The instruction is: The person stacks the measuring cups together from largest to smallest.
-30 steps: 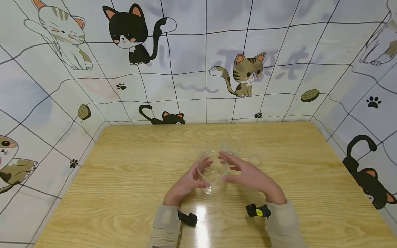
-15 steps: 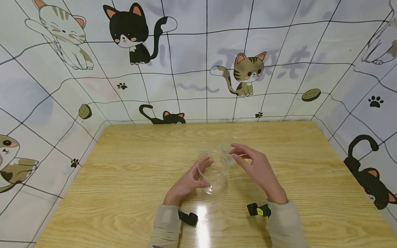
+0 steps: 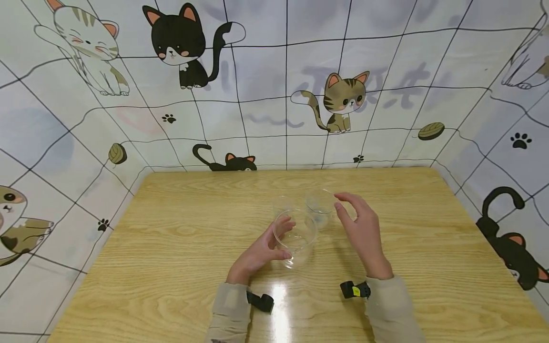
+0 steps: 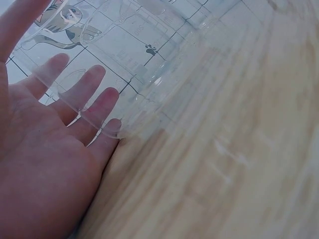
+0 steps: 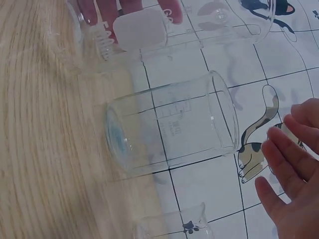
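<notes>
A large clear glass beaker [image 3: 297,245] with white printed markings stands upright on the table. My left hand [image 3: 259,251] holds it from the left, thumb on the near side and fingers along the far side. In the left wrist view, the fingers [image 4: 92,82] show against its glass. Just behind and to the right is a mid-sized beaker [image 5: 172,124], bluish at its base. Beside that beaker's rim is my right hand [image 3: 361,228], fingers spread from the thumb with nothing between them; the right wrist view shows a gap to the glass.
Behind the large beaker, to the left, stands a smaller clear beaker [image 3: 281,203], faint against the wood. Another small glass vessel [image 5: 174,221] shows in the right wrist view, hidden by the hand from above. Cat-printed walls [image 3: 266,114] border the wooden table [image 3: 193,224].
My right hand has left the side of the large beaker and moved right, past the mid-sized beaker's rim, its fingers parting. The left hand has stayed on the large beaker.
</notes>
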Tool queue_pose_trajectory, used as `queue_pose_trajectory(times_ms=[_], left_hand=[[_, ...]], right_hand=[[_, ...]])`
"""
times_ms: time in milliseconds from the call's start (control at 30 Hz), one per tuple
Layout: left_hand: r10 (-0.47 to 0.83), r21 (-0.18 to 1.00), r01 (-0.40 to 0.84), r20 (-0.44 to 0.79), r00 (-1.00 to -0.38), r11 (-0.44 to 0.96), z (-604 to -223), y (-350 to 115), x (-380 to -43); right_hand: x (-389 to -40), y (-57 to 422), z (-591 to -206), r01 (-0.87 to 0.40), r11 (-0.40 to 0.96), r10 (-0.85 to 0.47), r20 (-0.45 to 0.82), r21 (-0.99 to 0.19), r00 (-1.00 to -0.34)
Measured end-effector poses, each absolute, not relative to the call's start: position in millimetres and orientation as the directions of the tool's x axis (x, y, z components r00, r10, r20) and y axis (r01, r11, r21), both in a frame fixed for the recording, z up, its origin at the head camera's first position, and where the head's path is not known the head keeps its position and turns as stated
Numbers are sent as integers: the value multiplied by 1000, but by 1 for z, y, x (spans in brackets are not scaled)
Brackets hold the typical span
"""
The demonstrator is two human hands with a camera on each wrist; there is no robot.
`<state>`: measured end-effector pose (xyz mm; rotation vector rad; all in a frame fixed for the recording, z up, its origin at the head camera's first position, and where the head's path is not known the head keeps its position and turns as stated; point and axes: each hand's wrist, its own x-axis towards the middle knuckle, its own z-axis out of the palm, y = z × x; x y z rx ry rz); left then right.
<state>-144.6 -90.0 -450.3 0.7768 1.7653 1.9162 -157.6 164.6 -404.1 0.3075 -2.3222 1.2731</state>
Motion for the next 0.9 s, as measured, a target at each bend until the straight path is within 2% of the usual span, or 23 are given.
queue_pose_trajectory(times_ms=[667, 900], left_hand=[[637, 992, 56, 114, -763, -111, -450, -90, -144], [632, 995, 57, 97, -769, -82, -448, -90, -143]], right_hand=[[-165, 163, -423, -274, 489, -122, 246, -828, -961], [-164, 161, -425, -226, 507, -128, 187, -832, -974]])
